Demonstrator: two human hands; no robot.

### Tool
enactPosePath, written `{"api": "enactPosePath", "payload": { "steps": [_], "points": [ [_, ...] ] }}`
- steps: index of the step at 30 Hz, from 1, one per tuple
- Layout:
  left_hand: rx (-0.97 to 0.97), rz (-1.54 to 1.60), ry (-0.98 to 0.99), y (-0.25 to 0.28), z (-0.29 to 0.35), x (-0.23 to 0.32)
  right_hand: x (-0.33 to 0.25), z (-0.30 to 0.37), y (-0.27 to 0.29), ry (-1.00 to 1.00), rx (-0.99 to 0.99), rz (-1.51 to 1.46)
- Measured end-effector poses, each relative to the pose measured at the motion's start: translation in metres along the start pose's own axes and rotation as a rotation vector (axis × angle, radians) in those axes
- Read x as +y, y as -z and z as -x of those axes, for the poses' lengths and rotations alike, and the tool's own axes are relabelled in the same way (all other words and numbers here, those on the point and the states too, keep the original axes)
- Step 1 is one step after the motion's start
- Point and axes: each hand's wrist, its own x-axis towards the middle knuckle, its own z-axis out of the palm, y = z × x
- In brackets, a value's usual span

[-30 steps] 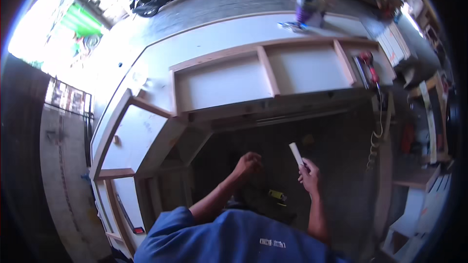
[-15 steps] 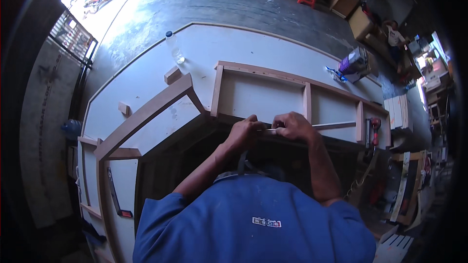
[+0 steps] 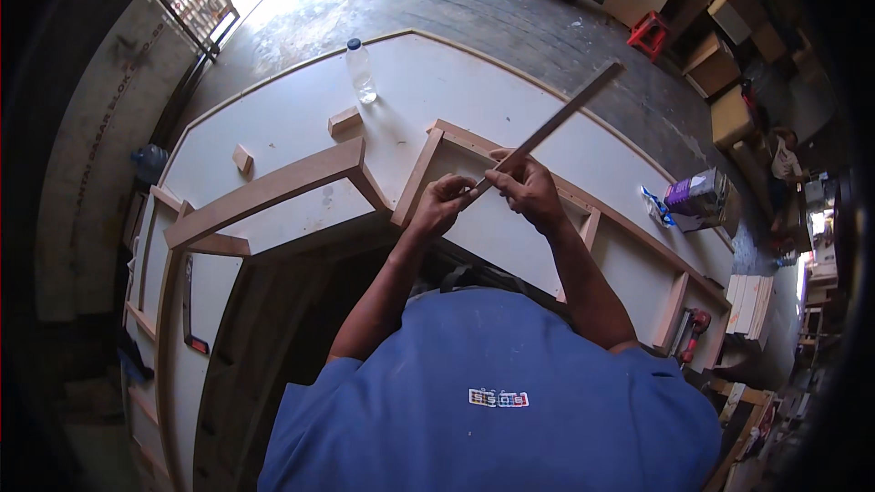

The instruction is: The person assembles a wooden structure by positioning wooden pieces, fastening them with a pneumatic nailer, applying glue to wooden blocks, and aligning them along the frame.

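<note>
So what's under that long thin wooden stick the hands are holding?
Under the long thin wooden stick lie the big white board and a wooden frame. Both hands cover its lower end.

Daylight from top left glares on floor (image 3: 301, 0); sharp centre, heavy fisheye bending, dark vignetted rim.

— Where does the bottle (image 3: 361, 70) stand?
— On the white panel (image 3: 301, 118), beyond and left of the left hand (image 3: 441, 204).
— And the wooden frame (image 3: 428, 173)?
— Just under both hands; the right hand (image 3: 527, 189) sits beside the left.
</note>
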Motion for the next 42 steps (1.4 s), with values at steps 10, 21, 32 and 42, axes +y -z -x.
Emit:
{"api": "enactPosePath", "payload": {
  "steps": [10,21,32,42],
  "points": [
    [0.491,-0.235,0.192,0.04,-0.038,-0.01,0.012,-0.109,-0.01,0.236,0.098,0.446],
    [0.665,-0.881,0.278,0.071,-0.085,-0.033,0.038,-0.199,-0.024,0.159,-0.098,0.553],
    [0.572,-1.05,0.231,0.083,-0.104,-0.057,0.07,-0.22,-0.04,0.228,-0.206,0.625],
    [0.593,-1.059,0.207,0.083,-0.106,-0.062,0.069,-0.224,-0.034,0.22,-0.248,0.583]
  ]
}}
